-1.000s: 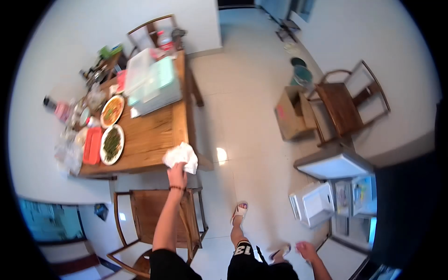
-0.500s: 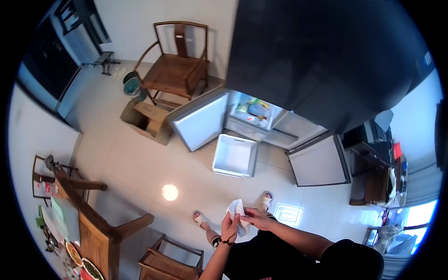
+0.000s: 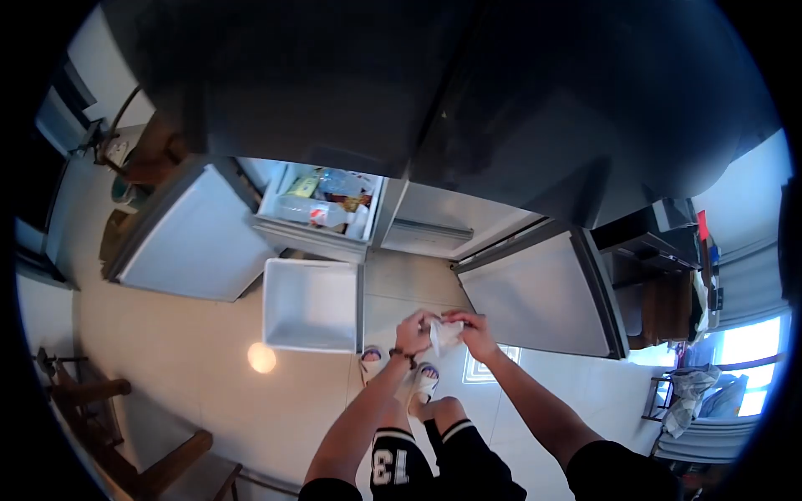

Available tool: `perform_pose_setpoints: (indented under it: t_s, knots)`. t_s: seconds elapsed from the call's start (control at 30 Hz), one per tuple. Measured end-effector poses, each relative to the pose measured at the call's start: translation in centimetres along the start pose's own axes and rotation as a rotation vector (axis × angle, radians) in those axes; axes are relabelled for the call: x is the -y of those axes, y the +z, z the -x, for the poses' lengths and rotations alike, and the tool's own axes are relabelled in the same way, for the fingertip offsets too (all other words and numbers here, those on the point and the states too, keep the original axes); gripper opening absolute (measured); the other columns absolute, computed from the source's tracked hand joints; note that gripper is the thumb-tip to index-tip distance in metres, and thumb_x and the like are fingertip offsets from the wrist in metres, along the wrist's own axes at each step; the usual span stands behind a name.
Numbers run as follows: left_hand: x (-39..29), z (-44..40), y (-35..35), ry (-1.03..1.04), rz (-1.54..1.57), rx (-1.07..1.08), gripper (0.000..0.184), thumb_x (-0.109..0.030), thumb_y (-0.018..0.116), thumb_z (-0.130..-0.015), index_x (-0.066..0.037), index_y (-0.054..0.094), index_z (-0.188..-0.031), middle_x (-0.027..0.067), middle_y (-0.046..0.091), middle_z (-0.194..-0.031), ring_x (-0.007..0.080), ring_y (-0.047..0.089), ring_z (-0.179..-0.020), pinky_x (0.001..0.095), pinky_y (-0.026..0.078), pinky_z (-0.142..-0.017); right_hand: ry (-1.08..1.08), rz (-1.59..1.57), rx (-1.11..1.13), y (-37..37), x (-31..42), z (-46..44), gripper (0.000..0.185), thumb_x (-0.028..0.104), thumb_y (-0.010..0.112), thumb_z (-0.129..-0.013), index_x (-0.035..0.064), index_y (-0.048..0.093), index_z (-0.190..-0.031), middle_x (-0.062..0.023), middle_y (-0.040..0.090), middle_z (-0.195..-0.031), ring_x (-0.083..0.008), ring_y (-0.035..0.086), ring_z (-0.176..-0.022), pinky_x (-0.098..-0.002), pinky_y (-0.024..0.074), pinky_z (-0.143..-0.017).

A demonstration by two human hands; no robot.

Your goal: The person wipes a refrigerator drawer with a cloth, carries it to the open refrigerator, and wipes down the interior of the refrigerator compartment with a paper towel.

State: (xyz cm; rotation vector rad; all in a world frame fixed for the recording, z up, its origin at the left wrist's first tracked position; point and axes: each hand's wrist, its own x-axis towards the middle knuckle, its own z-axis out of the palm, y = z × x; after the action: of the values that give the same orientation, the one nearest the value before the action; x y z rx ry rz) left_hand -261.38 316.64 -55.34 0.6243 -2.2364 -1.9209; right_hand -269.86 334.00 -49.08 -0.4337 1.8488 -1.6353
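Observation:
Between my hands is a thin, crumpled white cloth [image 3: 447,336]; whether it is fabric or paper I cannot tell. My left hand [image 3: 414,332] pinches its left side, with a dark bracelet at the wrist. On its right side my right hand [image 3: 478,337] has its fingers closed on the upper edge. Both hands are in front of the open lower part of a dark fridge [image 3: 334,100]. To their left, a white drawer bin [image 3: 311,305] is on the floor. Behind it, a pulled-out freezer drawer [image 3: 313,235] holds plastic bottles and bags.
The left fridge door [image 3: 196,238] and right fridge door [image 3: 539,292] both stand open at low height. Wooden furniture [image 3: 171,468] is at lower left. Dark shelving [image 3: 660,250] and a bright window [image 3: 743,359] lie to the right.
My view has moved closer to the fridge, and my feet are nearer together. The white cloth is still in both hands, now lower and spread between them, nearer the right door.

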Motion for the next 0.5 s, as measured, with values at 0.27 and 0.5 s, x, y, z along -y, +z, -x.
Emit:
perform_pose_setpoints:
  t_s: [0.27, 0.5]
  knots:
    - [3.7, -22.3, 1.8, 0.193, 0.085, -0.324, 0.047, -0.007, 0.076, -0.073, -0.006, 0.063, -0.118, 0.0162, 0.068, -0.113, 0.0338, 0.066, -0.104, 0.0409, 0.053, -0.084, -0.459, 0.608, -0.093, -7.8, -3.5, -17.0, 0.036, -0.011, 0.065, -0.078, 0.0016, 0.073, -0.111, -0.0162, 0.07, -0.117, -0.029, 0.068, -0.11, -0.0337, 0.0529, -0.091]
    - [-0.9, -28.1, 0.3, 0.687, -0.257, -1.049, 0.079, -0.012, 0.078, -0.082, 0.007, 0.038, -0.146, 0.0245, 0.046, -0.146, 0.0419, 0.043, -0.131, 0.0493, 0.033, -0.112, -0.667, 0.919, -0.418, -14.6, -7.0, -25.0, 0.03, -0.002, 0.07, -0.079, 0.0042, 0.073, -0.107, -0.008, 0.072, -0.106, -0.029, 0.072, -0.094, -0.039, 0.0583, -0.079]
